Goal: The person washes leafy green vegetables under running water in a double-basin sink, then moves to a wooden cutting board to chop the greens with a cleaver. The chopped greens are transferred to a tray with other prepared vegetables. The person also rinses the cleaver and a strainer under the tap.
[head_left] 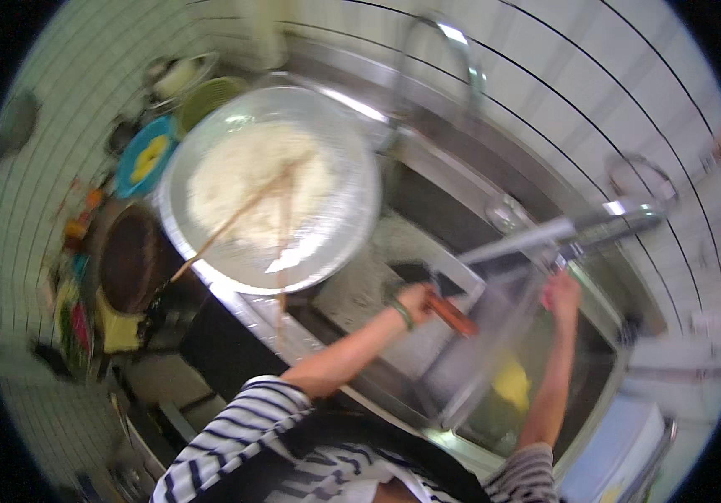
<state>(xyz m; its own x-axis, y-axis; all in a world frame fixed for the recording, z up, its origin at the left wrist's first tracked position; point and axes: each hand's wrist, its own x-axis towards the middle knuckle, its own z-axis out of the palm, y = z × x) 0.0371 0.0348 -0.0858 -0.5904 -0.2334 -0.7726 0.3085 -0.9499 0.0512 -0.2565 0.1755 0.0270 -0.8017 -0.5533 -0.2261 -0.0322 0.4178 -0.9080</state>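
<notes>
My left hand [416, 303] is closed around the reddish-brown handle [451, 315] of what looks like a kitchen knife, over the sink [352, 289]. The knife's dark, shiny blade [412, 272] shows only partly beyond the hand. At the right, my right hand [563, 293] is closed just below the faucet [599, 230], with a small pink thing [548, 297] at its fingers, too blurred to name. Something yellow [511, 382] lies in the right basin, below and left of that hand.
A big metal bowl [359, 239] of white, rice-like food stands at the left, two long wooden chopsticks [235, 220] in it. Beyond are a blue bowl [129, 180] with yellow pieces, a green colander [205, 98] and a dark wok [128, 260]. A second, curved faucet [461, 50] rises behind.
</notes>
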